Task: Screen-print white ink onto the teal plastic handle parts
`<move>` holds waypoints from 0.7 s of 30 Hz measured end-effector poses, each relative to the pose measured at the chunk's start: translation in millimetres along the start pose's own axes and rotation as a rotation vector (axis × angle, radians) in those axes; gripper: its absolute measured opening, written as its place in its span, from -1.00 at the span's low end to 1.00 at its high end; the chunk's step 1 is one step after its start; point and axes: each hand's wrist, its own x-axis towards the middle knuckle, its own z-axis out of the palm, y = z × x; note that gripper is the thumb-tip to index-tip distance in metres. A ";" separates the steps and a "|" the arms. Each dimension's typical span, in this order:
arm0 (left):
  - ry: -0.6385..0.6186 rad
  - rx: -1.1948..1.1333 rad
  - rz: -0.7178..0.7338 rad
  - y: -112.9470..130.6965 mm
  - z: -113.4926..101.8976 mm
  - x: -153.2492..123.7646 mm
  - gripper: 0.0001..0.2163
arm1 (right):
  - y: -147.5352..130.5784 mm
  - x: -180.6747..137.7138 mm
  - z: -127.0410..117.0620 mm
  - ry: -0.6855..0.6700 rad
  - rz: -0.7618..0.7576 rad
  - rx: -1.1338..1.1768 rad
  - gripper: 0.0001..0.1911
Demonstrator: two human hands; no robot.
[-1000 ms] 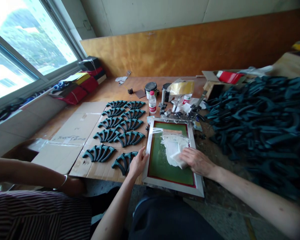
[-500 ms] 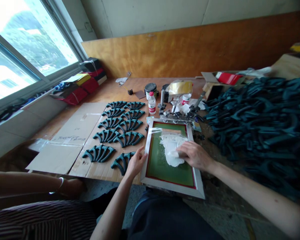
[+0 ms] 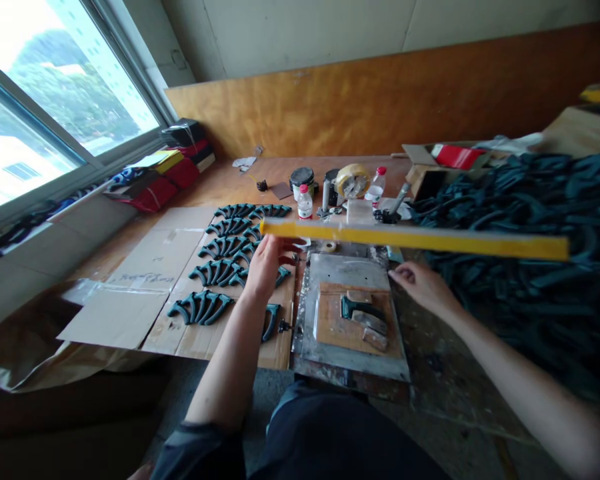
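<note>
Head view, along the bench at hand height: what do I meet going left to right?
Flat cardboard sheet → rows of dark teal parts → left hand → metal plate with one teal part → right hand → heap of dark parts.

Screen frame now raised edge-on

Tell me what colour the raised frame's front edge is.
Yellow; the raised frame's front edge shows clearly in the head view.
</note>
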 end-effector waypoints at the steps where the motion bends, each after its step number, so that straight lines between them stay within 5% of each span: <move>1: -0.010 -0.012 0.023 5.7 5.9 9.4 -0.52 | 0.4 -12.9 16.1 -0.061 -0.037 -0.029 -0.57; 4: 0.065 -0.069 0.085 5.0 18.3 17.9 -0.53 | -13.6 -43.7 55.6 -0.122 -0.148 -0.163 -0.67; 6: 0.159 -0.088 0.056 -14.4 24.2 -0.2 -0.53 | -30.9 -56.2 67.0 -0.136 -0.106 -0.199 -0.76; 8: 0.078 -0.054 -0.166 -45.9 30.7 -35.9 -0.49 | -54.6 -66.5 68.9 -0.115 -0.002 -0.140 -0.82; 10: -0.211 0.000 -0.536 -80.7 37.9 -78.5 -0.42 | -85.5 -77.8 68.4 -0.025 0.019 -0.043 -0.83; 12: -0.239 -0.052 -0.670 -109.0 42.9 -113.5 -0.41 | -117.1 -87.6 69.7 0.059 -0.144 0.030 -0.84; 15: -0.027 -0.121 -0.652 -131.8 32.3 -131.5 -0.45 | -131.8 -89.2 66.6 0.025 -0.461 0.079 -0.88; 18: 0.182 0.033 -0.553 -141.6 -16.6 -119.6 -0.51 | -68.4 -68.7 46.2 0.023 -0.433 0.023 -0.82; 21: 0.447 0.363 -0.523 -152.4 -92.5 -118.2 -0.58 | 57.5 -36.0 25.2 0.206 -0.132 -0.162 -0.78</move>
